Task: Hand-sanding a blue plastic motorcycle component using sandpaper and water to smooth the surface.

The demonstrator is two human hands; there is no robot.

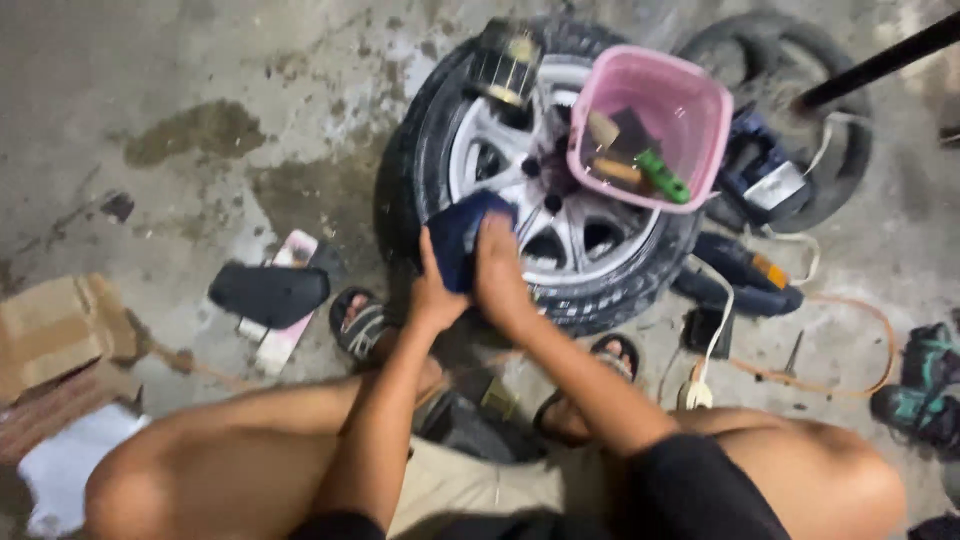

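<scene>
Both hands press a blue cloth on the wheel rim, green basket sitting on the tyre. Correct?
Not quite: the basket is pink, not green. The head view shows it on the tyre, while the left hand and right hand press the blue cloth on the wheel rim.

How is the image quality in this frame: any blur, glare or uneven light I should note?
Head view: slightly soft throughout, with motion blur on both hands, left hand and right hand, at the dark blue cloth; light is dim and flat, brightest on the silver wheel and pink basket; wide-angle bending at the edges.
</scene>
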